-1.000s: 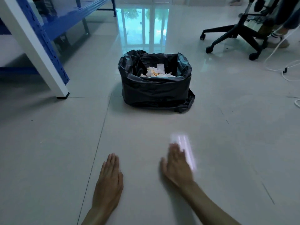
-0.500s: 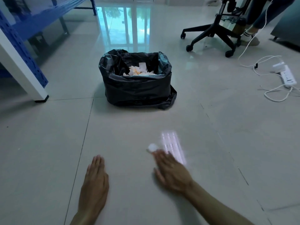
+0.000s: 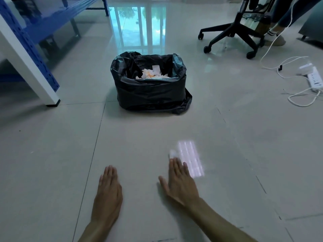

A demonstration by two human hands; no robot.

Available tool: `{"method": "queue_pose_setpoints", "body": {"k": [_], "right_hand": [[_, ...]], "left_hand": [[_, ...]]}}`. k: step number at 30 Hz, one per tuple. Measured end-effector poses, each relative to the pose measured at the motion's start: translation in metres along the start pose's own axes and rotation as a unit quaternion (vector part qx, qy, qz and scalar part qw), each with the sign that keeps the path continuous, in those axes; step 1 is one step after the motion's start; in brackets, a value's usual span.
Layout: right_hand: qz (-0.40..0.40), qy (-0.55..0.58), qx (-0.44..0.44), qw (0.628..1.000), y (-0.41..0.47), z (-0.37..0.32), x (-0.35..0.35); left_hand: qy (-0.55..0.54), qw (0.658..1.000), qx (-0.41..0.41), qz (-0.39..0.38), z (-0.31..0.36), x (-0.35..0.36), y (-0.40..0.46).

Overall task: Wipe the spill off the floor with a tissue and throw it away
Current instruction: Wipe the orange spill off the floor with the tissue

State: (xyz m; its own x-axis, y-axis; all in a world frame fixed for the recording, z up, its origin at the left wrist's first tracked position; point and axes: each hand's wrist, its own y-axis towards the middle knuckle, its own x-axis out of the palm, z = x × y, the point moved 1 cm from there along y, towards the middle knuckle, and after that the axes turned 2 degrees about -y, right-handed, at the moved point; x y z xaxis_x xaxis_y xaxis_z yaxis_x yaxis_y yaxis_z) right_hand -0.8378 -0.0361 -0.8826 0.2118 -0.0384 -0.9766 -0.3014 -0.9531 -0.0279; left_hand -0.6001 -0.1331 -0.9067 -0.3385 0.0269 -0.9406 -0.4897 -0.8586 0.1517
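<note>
Since half a second earlier, your right hand had swung from pointing up-left to lying straighter along the floor, and the small white tissue now showed just past its fingertips rather than off to their left. Your left hand had barely shifted. That reads as one more pass of a back-and-forth wipe, so the wiping step was, by my judgement, under way and the throwing away not yet begun.

From the head camera, your only view, your right hand lay palm down with its fingers straight and close together, the thumb out to the side; whether they pressed on the tissue or only lay near it could not be told, as the hand was blurred. Your left hand rested flat, fingers pressed together, holding nothing.

Only a little wadded white bit of the tissue showed, beside a bright striped reflection. No clear puddle could be made out on the pale tiles. Well ahead stood the bin, lined with a black bag and already holding crumpled paper.
</note>
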Motion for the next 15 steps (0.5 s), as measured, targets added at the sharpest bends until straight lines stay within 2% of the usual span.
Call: {"method": "queue_pose_setpoints", "body": {"k": [4,7,9,11,15], "right_hand": [[0.021,0.025,-0.231,0.972,-0.050,-0.074,0.028],[0.016,0.003,-0.265,0.964,-0.065,-0.058,0.024],[0.024,-0.019,-0.211,0.977,-0.058,-0.019,0.012],[0.028,-0.045,-0.102,0.993,-0.047,0.031,-0.002],[0.008,-0.090,0.089,0.992,-0.056,0.116,-0.021]], "left_hand": [[0.005,1.000,-0.006,-0.002,-0.001,0.008,-0.008],[-0.006,1.000,0.005,0.001,0.002,0.009,-0.018],[0.005,0.999,0.037,-0.012,0.005,0.007,-0.025],[0.030,0.997,0.070,-0.025,0.005,0.007,-0.028],[0.025,0.998,0.046,-0.033,0.005,0.008,-0.028]]}}
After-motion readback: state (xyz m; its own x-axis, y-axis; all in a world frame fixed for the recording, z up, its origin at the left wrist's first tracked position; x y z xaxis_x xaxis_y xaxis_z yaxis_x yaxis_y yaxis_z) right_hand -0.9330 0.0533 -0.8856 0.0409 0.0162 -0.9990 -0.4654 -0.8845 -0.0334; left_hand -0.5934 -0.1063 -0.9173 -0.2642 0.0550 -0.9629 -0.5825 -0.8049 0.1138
